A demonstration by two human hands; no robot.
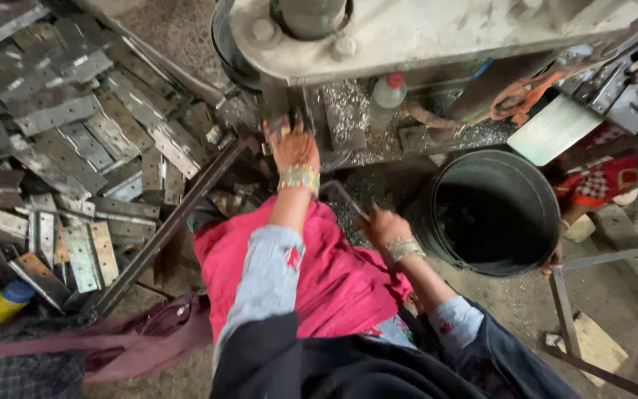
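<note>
Reaching under the press head, the left hand [292, 145] lies fingers spread on a workpiece hidden beneath it. The right hand [382, 226] closes around a thin metal lever [343, 196]: stiff, likely slick; grip near its end. A black bucket [533, 191] stands just beside.

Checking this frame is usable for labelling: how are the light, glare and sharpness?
Head view: soft, even daylight; mild glare on the metal plates; bucket interior too dark to read; left hand and right hand slightly blurred; wide-angle bending at the edges.
</note>
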